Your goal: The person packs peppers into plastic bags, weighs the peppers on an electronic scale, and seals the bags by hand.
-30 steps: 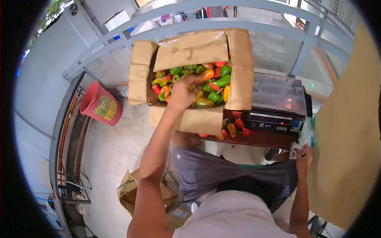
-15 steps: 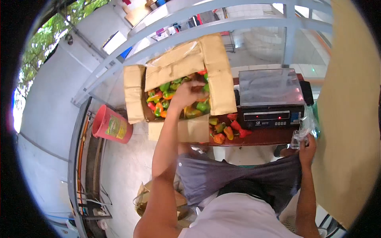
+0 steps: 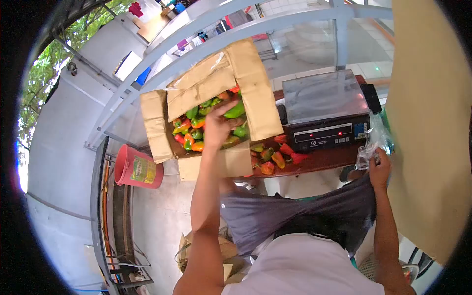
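My left hand [image 3: 216, 129] reaches into an open cardboard box [image 3: 264, 108] of red, orange and green peppers. Its fingers and thumb are around a large green pepper [image 3: 235, 109]; motion blur softens the grip. Over on the right, my right hand [image 3: 379, 168] pinches a clear plastic bag [image 3: 366, 156] beside the scale. A small group of loose peppers [image 3: 278, 159], red and green-orange, lies on the brown table [image 3: 305, 167] between the box and the scale.
A digital scale [image 3: 324, 105] with a metal plate and lit red digits stands right of the box. A pink bucket [image 3: 129, 169] is at left. Grey railings [image 3: 275, 24] run behind, and a tan panel [image 3: 427, 132] borders the right. A brown paper bag [image 3: 223, 253] sits on the floor.
My left hand has shifted within the box and now has a green pepper between its fingers. My right hand still holds the plastic bag. The head view has turned slightly.
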